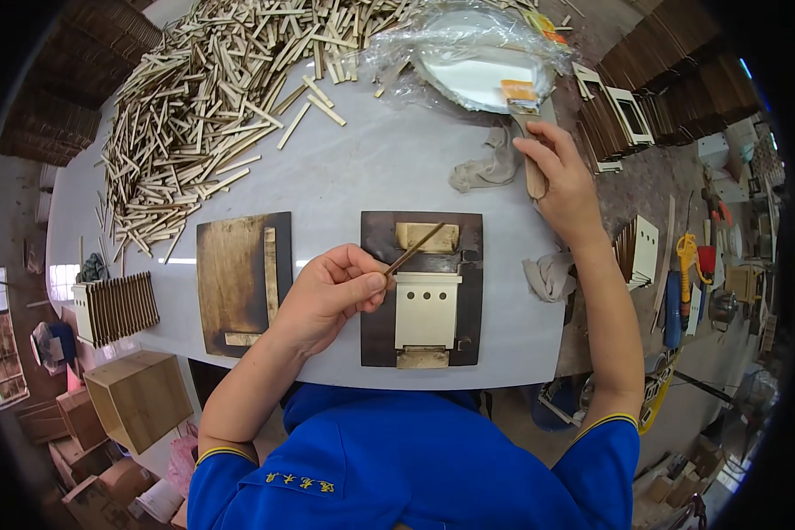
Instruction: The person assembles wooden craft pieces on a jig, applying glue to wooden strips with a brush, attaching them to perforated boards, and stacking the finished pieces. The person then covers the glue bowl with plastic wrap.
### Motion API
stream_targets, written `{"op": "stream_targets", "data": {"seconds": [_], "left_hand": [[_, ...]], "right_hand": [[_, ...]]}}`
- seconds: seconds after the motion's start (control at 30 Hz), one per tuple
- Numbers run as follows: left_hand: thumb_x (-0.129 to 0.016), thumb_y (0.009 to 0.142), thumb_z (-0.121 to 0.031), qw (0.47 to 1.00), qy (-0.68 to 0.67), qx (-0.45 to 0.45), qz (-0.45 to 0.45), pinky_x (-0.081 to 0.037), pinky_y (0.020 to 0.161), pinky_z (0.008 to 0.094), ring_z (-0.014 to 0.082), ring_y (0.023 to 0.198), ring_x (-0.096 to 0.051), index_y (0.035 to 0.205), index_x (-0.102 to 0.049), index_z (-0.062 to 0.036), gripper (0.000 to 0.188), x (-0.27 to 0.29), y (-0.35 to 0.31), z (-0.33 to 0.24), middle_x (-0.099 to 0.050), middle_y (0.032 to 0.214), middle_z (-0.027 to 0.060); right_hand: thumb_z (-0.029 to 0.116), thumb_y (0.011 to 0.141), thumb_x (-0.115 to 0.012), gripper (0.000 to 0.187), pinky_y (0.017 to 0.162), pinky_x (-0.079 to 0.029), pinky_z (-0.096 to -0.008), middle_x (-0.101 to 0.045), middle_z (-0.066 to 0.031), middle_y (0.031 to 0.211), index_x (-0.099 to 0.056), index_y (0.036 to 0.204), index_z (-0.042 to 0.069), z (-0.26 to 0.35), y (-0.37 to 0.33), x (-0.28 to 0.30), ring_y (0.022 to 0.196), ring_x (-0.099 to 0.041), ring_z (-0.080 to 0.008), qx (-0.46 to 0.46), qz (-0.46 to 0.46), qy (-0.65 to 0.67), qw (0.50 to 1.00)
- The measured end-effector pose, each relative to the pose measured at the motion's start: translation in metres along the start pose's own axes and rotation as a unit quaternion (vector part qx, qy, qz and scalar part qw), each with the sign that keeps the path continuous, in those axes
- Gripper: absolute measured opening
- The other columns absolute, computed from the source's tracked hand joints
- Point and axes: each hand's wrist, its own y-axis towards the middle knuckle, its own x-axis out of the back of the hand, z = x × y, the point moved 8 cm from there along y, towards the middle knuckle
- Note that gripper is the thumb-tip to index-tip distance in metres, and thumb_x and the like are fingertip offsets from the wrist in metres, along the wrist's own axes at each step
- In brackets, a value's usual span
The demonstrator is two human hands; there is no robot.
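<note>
My left hand [331,296] pinches a thin wooden strip [420,242], holding it slantwise above a dark board [378,340]. On that board lies a pale panel [426,322] with three round holes, a pale strip along its far edge and wooden blocks at either end. My right hand [567,190] grips a tool by its flat wooden handle [534,179]. The tool's far end reaches the rim of a plastic-wrapped container [455,75] with white contents; what that end looks like is unclear. A grey rag [486,170] lies beside the handle.
A big heap of wooden strips [203,110] covers the far left of the table. A second board [230,283] with wooden rails lies left of my left hand. Slotted panels [119,309] stand at the left edge, another rag [549,276] at the right. Stacked panels [636,238] stand beyond the right edge.
</note>
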Motion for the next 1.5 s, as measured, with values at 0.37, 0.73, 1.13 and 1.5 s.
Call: {"op": "stream_targets", "data": {"seconds": [0.37,0.73,1.13,1.5], "left_hand": [[-0.072,0.092,0.002,0.940,0.316,-0.117,-0.058,-0.047,0.067,0.0196,0.0103,0.071,-0.055,0.109,-0.076,-0.0011,0.018,-0.001,-0.015,-0.004,-0.069,0.094,0.0057],[-0.075,0.086,0.006,0.809,0.516,-0.278,-0.042,-0.041,0.060,0.0235,0.0128,0.072,-0.051,0.105,-0.080,-0.0066,0.023,-0.007,-0.060,0.022,-0.058,0.096,0.0033],[-0.076,0.085,0.005,0.771,0.566,-0.286,-0.056,-0.043,0.059,0.0248,0.0144,0.071,-0.052,0.102,-0.080,-0.0063,0.021,-0.009,-0.069,0.033,-0.059,0.093,0.0036],[-0.076,0.082,0.005,0.761,0.584,-0.280,-0.043,-0.045,0.061,0.0257,0.0157,0.074,-0.055,0.101,-0.080,-0.0072,0.023,-0.012,-0.068,0.032,-0.060,0.092,0.0040]], "right_hand": [[0.005,0.090,-0.069,0.036,0.106,-0.049,-0.0399,-0.063,-0.0105,0.138,-0.069,0.126,0.007,0.065,-0.049,0.016,0.125,-0.060,-0.0314,-0.076,0.036,0.012,0.996],[0.021,0.097,-0.067,0.035,0.118,-0.036,-0.0493,-0.056,-0.0149,0.147,-0.067,0.130,0.009,0.154,-0.146,0.001,0.142,-0.044,-0.0401,-0.154,0.080,0.122,0.977],[0.038,0.098,-0.069,0.038,0.119,-0.032,-0.0495,-0.047,-0.0175,0.155,-0.072,0.128,0.016,0.177,-0.156,-0.010,0.148,-0.031,-0.0406,-0.136,0.114,0.092,0.980],[0.032,0.092,-0.074,0.037,0.122,-0.031,-0.0440,-0.047,-0.0140,0.157,-0.075,0.128,0.023,0.187,-0.149,-0.020,0.150,-0.028,-0.0360,-0.126,0.145,0.116,0.974]]}}
